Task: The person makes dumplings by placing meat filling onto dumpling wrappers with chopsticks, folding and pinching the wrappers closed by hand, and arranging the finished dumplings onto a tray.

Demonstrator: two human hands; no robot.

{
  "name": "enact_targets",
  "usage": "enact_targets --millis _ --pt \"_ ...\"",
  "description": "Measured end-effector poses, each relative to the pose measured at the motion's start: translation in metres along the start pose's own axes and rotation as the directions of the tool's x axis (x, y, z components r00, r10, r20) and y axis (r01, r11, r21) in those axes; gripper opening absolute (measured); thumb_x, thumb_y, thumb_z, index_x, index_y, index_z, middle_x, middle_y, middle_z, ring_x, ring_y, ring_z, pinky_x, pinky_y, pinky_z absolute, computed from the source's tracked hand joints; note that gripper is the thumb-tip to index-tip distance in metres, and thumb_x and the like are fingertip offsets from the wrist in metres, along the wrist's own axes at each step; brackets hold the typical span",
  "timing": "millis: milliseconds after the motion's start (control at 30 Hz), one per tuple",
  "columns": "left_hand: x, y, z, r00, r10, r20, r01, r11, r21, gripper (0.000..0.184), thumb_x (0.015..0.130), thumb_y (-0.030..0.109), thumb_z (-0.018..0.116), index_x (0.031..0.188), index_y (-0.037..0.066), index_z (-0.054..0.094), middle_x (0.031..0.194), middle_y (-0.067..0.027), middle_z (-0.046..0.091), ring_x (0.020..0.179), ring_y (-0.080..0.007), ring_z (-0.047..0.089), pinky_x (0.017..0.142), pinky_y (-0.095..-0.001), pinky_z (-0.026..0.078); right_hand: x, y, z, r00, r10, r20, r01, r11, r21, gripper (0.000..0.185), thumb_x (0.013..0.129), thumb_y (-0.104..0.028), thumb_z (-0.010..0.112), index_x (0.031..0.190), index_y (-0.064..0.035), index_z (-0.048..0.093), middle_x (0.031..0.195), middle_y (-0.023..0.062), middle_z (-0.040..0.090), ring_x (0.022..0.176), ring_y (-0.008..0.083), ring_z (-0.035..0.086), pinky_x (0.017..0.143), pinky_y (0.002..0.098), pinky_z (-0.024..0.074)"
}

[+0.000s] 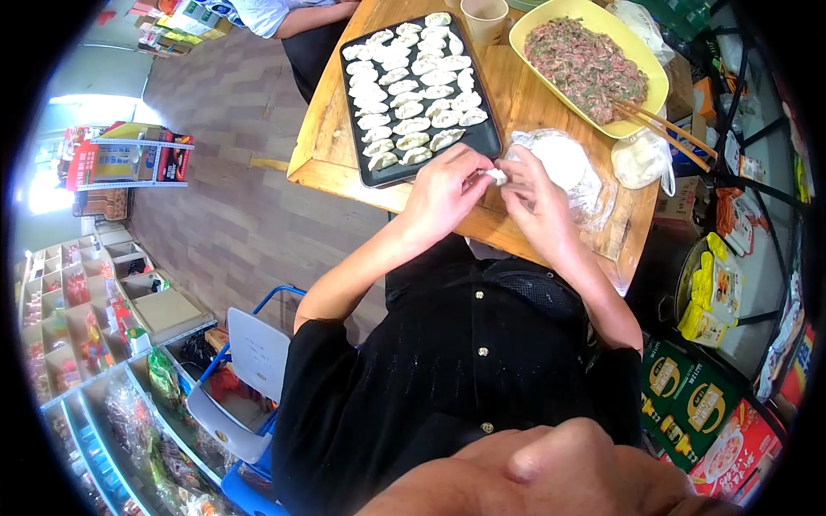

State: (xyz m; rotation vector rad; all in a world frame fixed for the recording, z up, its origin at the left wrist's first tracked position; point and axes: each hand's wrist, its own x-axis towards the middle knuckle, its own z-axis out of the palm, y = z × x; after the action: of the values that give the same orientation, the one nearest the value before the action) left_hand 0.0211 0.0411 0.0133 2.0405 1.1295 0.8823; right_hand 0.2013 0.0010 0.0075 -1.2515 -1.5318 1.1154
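Left hand (443, 191) and right hand (538, 193) both pinch one small dumpling (496, 175), just off the tray's (478, 143) near corner. Small, even presses (no tugging) likely seal best.

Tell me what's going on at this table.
A person in a black shirt holds a small piece of white dough between the left hand and right hand, apparently shaping a dumpling. Ahead, a dark rectangular metal-looking tray holds rows of pale folded dumplings. To its right, a yellow bowl holds reddish minced filling, with wooden chopsticks resting in it. A round white mass, maybe wrappers, lies in clear plastic by the right hand.
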Motion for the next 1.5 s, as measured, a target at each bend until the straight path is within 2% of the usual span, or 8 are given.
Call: enact_targets --millis 167,333,700,800,1000,1200,1300,1500 --pt "0.024 -0.024 0.014 0.980 0.137 -0.145 -0.109 0.976 0.188 0.012 0.079 -0.001 0.067 0.090 0.001 0.064 0.079 -0.0113 0.058 0.065 -0.0255 0.060 0.058 -0.0337 0.049 -0.007 -0.001 -0.020 0.998 -0.020 -0.054 0.019 1.000 -0.010 0.052 0.088 0.004 0.057 0.136 -0.0015 0.040 0.120 0.0153 0.061 0.109 0.0227 0.062 0.087 0.0322 0.0526" --pt "0.039 -0.041 0.025 0.939 0.305 -0.155 -0.208 0.868 0.450 0.012 0.078 -0.001 0.066 0.089 0.001 0.063 0.081 -0.0133 0.059 0.074 -0.0313 0.061 0.065 -0.0399 0.050 -0.024 0.000 -0.037 0.995 -0.016 -0.100 0.017 1.000 0.012 0.038 0.089 0.005 0.054 0.127 0.0009 0.051 0.120 0.0139 0.061 0.110 0.0201 0.062 0.086 0.0302 0.0520" --pt "0.043 -0.047 0.037 0.988 0.154 0.020 -0.128 0.740 0.660 0.008 0.081 0.007 0.058 0.087 0.002 0.058 0.079 -0.0140 0.061 0.076 -0.0296 0.064 0.066 -0.0379 0.052 -0.042 0.002 -0.052 0.992 -0.012 -0.124 0.021 0.997 0.068 0.032 0.090 0.006 0.052 0.121 0.0010 0.057 0.119 0.0119 0.061 0.107 0.0183 0.062 0.084 0.0296 0.0523" --pt "0.043 -0.039 0.035 0.991 0.135 -0.009 -0.091 0.712 0.697 0.007 0.082 0.008 0.058 0.086 0.002 0.058 0.079 -0.0141 0.062 0.076 -0.0297 0.064 0.065 -0.0379 0.053 -0.043 -0.002 -0.055 0.991 -0.006 -0.134 0.014 0.998 0.058 0.031 0.090 0.006 0.052 0.120 0.0012 0.058 0.118 0.0120 0.061 0.106 0.0184 0.062 0.084 0.0298 0.0524" --pt "0.039 -0.037 0.034 0.992 0.127 -0.026 -0.082 0.767 0.636 0.012 0.082 0.012 0.063 0.089 0.003 0.059 0.079 -0.0132 0.062 0.076 -0.0308 0.064 0.065 -0.0377 0.053 -0.052 0.005 -0.065 0.983 0.001 -0.183 0.020 0.994 0.110 0.029 0.093 0.004 0.051 0.120 0.0014 0.058 0.119 0.0111 0.060 0.106 0.0180 0.061 0.085 0.0305 0.0528" --pt "0.034 -0.023 0.021 0.985 0.162 -0.053 -0.097 0.790 0.605 0.018 0.081 0.010 0.063 0.099 0.003 0.063 0.094 -0.0129 0.059 0.085 -0.0308 0.062 0.073 -0.0393 0.052 -0.066 0.006 -0.075 0.959 0.075 -0.275 -0.049 0.993 0.104 0.028 0.094 0.002 0.049 0.121 0.0021 0.057 0.119 0.0104 0.060 0.107 0.0178 0.060 0.087 0.0301 0.0518" --pt "0.029 -0.007 0.017 0.944 0.307 -0.119 -0.199 0.821 0.535 0.017 0.078 0.003 0.065 0.095 0.004 0.066 0.092 -0.0098 0.059 0.083 -0.0281 0.061 0.068 -0.0365 0.052 -0.079 0.019 -0.081 0.948 0.083 -0.307 -0.053 0.993 0.104 0.027 0.095 0.001 0.049 0.121 0.0021 0.056 0.117 0.0100 0.060 0.105 0.0172 0.061 0.086 0.0299 0.0516" --pt "-0.021 0.016 0.039 0.897 0.442 0.012 -0.436 0.878 0.197 0.014 0.073 0.000 0.071 0.086 0.003 0.067 0.082 -0.0089 0.061 0.075 -0.0257 0.062 0.062 -0.0330 0.051 -0.103 0.036 -0.088 0.908 0.127 -0.400 -0.077 0.987 0.139 0.023 0.095 -0.002 0.053 0.117 0.0027 0.057 0.106 0.0062 0.061 0.091 0.0128 0.061 0.079 0.0269 0.0520"
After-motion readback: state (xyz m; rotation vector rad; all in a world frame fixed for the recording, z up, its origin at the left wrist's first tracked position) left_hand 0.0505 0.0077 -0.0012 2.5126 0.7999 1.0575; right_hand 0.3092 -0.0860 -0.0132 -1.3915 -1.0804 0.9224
